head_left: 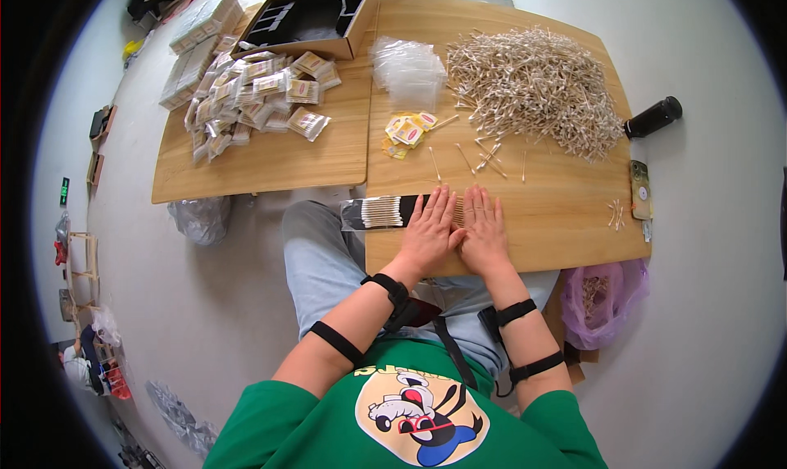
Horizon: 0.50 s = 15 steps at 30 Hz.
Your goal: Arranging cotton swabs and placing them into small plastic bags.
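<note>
My bare left hand (426, 235) and bare right hand (485, 238) lay flat, palms down, side by side with thumbs touching, clamped on nothing. Under the fingers: a row of wooden-stemmed, white-tipped cotton swabs (380, 212) along a flat black strip (409, 207), at the near edge of the pale wooden table (549, 231). The strip's left end stuck out past the tabletop.

Risks, my judgement: a leftward shove could tip the strip and spill the row; uneven pressing could roll swabs crosswise or snap a stem. Loose thin swabs (523, 166) just beyond my fingertips might get dragged in by a careless reach.

Containers: brown cardboard box (358, 36), black inside, some pale strips in it. Piled clear plastic packets (308, 124), far left, holding swabs. Flat clear plastic sleeves (414, 79), apparently unfilled. Translucent purple plastic bag (611, 330), below the table at right, swab-like sticks inside.
</note>
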Motion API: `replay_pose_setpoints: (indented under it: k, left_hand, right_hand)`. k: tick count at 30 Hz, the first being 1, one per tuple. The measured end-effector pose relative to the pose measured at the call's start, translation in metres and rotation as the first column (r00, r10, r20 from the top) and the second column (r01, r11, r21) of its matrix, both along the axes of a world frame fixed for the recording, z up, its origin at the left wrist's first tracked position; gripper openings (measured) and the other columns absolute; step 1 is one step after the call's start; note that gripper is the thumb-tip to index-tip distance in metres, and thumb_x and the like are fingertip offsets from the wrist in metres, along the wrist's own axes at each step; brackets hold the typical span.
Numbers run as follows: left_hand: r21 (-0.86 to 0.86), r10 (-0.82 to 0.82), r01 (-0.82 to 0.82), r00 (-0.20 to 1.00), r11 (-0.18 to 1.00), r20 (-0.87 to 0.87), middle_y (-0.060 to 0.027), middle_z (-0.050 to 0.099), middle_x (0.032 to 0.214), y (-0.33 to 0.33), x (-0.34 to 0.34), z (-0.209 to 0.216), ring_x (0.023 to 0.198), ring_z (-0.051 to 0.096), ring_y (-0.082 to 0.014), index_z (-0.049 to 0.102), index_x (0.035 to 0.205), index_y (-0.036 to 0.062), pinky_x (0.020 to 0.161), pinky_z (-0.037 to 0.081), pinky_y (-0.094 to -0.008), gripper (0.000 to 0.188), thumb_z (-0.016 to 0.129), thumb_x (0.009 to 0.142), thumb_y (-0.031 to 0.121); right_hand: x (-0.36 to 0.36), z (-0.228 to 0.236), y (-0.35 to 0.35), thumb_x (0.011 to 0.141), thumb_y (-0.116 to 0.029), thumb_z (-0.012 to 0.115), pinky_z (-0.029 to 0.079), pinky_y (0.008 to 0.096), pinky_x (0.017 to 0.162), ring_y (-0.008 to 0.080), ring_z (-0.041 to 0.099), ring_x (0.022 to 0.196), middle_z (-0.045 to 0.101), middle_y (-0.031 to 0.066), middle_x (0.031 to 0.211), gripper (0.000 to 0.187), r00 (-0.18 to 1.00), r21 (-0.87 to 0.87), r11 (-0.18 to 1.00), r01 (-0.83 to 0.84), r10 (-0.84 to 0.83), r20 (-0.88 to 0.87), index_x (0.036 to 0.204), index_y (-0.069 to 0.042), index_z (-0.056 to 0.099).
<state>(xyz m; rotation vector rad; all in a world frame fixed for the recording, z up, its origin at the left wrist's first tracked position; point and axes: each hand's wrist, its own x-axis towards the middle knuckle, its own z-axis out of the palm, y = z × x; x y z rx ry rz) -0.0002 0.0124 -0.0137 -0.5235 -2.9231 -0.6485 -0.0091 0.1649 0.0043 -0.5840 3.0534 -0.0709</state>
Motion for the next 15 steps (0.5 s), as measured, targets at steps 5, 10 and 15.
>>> replay_pose_setpoints:
  k: [5, 10, 15]
  left_hand:
    - [0.061, -0.015, 0.013, 0.999, 0.998, 0.031, -0.0174, 0.028, 0.157, -0.003, 0.000, 0.000, 0.148, 0.021, -0.0282, 0.034, 0.148, 0.0004, 0.120, 0.013, -0.0463, 0.074, 0.047, 0.095, 0.050]
    - [-0.032, -0.036, 0.036, 0.999, 0.999, -0.006, -0.0170, 0.024, 0.159, -0.005, 0.003, -0.001, 0.148, 0.020, -0.0292, 0.035, 0.148, 0.0007, 0.120, 0.013, -0.0462, 0.071, 0.049, 0.095, 0.046]
    - [-0.014, -0.043, 0.044, 0.999, 0.999, 0.027, -0.0177, 0.025, 0.158, -0.004, 0.002, 0.006, 0.148, 0.019, -0.0304, 0.036, 0.147, 0.0005, 0.120, 0.013, -0.0464, 0.071, 0.050, 0.094, 0.046]
  right_hand:
    - [-0.004, -0.003, 0.004, 0.095, -0.038, 0.049, 0.009, 0.0494, 0.120, 0.0285, 0.020, 0.148, 0.025, 0.0164, 0.159, 0.071, 1.000, -0.061, 0.998, -0.031, 0.030, -0.007, 0.152, -0.002, 0.026]
    - [0.003, 0.008, 0.010, 0.095, -0.032, 0.051, 0.013, 0.0499, 0.120, 0.0306, 0.024, 0.147, 0.028, 0.0165, 0.157, 0.069, 0.999, -0.145, 0.989, -0.023, 0.030, 0.045, 0.152, -0.002, 0.026]
    - [-0.001, 0.001, 0.004, 0.097, -0.037, 0.046, 0.011, 0.0513, 0.119, 0.0273, 0.022, 0.148, 0.028, 0.0141, 0.158, 0.068, 1.000, -0.054, 0.999, 0.003, -0.003, 0.005, 0.152, -0.002, 0.026]
